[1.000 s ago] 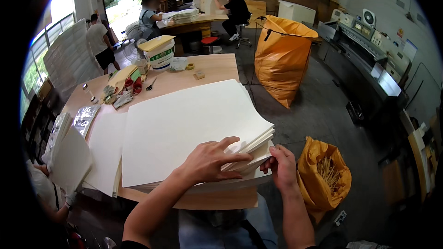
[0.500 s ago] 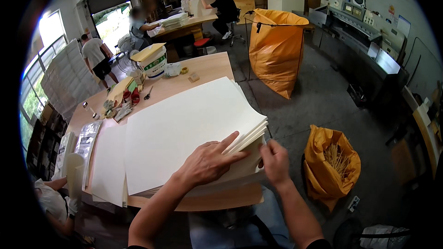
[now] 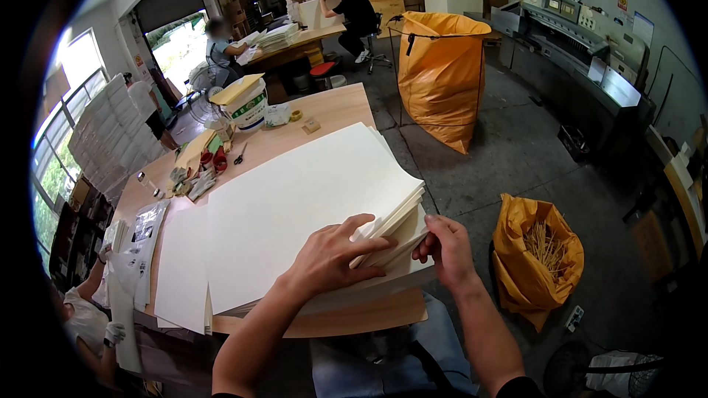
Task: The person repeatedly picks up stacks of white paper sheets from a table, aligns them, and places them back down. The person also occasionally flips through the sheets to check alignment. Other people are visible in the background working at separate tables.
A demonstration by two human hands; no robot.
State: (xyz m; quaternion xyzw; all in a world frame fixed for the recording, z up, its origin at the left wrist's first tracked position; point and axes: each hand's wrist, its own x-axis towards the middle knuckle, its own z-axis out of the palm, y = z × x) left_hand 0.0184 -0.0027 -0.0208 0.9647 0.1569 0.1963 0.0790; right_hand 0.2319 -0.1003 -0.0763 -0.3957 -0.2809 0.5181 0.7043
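A tall stack of large white paper sheets [image 3: 310,184] lies on the wooden table in front of me, its near right corner partly lifted and fanned. My left hand [image 3: 332,254] holds back the raised bundle of sheets, fingers spread around its edge. To its right, my right hand [image 3: 446,247] pinches the corner of a lower sheet between thumb and fingers. How many sheets it has is hidden. Left of the stack, a lower pile of white sheets [image 3: 181,269] lies close against it.
Scissors [image 3: 240,153], gloves [image 3: 200,188], a tape roll [image 3: 296,115] and a white bucket [image 3: 247,103] occupy the far table. A small orange sack [image 3: 509,265] and a large one [image 3: 442,81] stand on the right floor. At lower left, a gloved co-worker's hand [image 3: 114,334] holds rolled material.
My right hand has moved slightly down with the sheet corner, and the gap under the raised bundle is wider. My left fingers have spread. A standing person has moved behind the wrapped stack.
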